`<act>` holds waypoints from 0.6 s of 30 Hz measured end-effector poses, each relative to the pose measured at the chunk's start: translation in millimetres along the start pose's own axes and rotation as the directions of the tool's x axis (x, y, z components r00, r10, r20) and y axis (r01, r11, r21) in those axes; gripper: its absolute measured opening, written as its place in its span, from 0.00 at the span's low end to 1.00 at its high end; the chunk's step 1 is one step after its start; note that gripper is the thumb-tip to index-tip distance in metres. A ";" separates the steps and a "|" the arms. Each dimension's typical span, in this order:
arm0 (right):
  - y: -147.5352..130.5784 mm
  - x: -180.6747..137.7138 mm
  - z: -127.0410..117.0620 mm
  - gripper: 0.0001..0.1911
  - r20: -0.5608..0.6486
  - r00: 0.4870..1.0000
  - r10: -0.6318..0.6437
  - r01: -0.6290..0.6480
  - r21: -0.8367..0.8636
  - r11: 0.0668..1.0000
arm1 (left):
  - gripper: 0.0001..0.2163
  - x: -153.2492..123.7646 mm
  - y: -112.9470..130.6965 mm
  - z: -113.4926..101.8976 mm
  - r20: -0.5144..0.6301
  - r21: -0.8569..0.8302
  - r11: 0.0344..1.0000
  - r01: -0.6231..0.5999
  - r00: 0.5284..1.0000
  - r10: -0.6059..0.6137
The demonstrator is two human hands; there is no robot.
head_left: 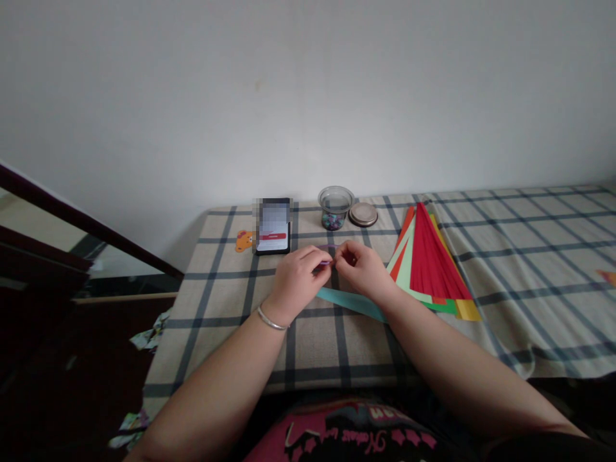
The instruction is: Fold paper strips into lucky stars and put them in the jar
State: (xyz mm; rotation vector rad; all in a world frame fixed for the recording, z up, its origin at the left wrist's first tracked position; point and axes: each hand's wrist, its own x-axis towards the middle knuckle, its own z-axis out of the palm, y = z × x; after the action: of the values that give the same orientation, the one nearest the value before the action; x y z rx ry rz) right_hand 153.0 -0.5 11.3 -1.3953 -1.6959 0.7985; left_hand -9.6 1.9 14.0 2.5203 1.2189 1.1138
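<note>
My left hand and my right hand meet over the middle of the checked cloth, fingertips pinched together. Between them they hold a thin purple paper strip bent into a small loop. A silver bracelet sits on my left wrist. A teal paper strip lies flat on the cloth just under my hands. To the right of my right hand lies a fan of long paper strips, red on top, with green, orange and yellow below.
A phone stands propped at the back left of the cloth-covered table. A small clear jar with coloured bits and its round lid sit by the wall. Paper scraps lie on the dark floor at the left.
</note>
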 end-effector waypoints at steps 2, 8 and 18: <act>1.1 0.7 0.1 0.02 -0.013 1.000 0.017 -0.017 0.023 1.000 | 0.05 0.0 0.4 0.5 -0.017 -0.032 0.999 -0.002 1.000 0.002; 4.3 2.2 1.3 0.04 -0.030 0.999 0.017 -0.016 0.057 0.998 | 0.06 -0.3 -0.8 1.5 -0.029 -0.130 0.991 0.019 0.999 -0.023; 10.3 7.0 -5.3 0.05 -0.095 0.993 -0.072 0.058 -0.146 0.988 | 0.03 -1.0 -4.8 4.5 -0.073 -0.245 0.964 0.107 0.989 -0.128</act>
State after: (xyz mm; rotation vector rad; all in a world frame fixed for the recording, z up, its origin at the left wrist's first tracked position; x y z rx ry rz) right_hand 161.9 8.3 6.4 -1.4434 -1.7397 0.5700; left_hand -10.0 5.2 8.3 2.2132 1.1581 1.2715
